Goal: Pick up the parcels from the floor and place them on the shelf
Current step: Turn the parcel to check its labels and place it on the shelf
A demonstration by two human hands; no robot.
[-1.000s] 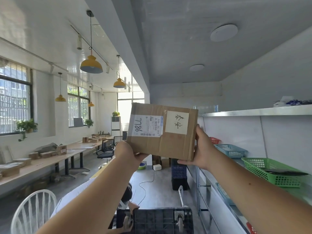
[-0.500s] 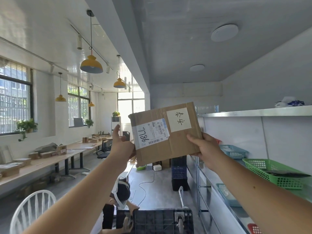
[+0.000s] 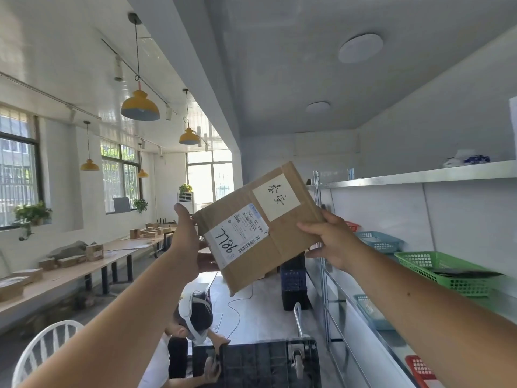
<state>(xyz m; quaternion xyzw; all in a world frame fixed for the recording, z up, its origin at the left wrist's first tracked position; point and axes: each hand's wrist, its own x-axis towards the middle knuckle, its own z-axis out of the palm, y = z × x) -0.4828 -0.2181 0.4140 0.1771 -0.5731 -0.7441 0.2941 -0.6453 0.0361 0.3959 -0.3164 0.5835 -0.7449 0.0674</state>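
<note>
Your left hand [image 3: 184, 242] is gripping the left edge of the tilted cardboard parcel [image 3: 260, 228], held aloft at chest height, while your right hand [image 3: 333, 242] is clasping its right edge beside the metal shelf [image 3: 419, 176].

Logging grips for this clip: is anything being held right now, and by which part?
Yes: a cardboard parcel, tilted in the air. The left hand holds its left edge near the upper corner; the right hand grips its right edge.

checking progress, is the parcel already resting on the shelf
No, the parcel is tilted in the air left of the shelf, gripped by the left hand and right hand.
</note>
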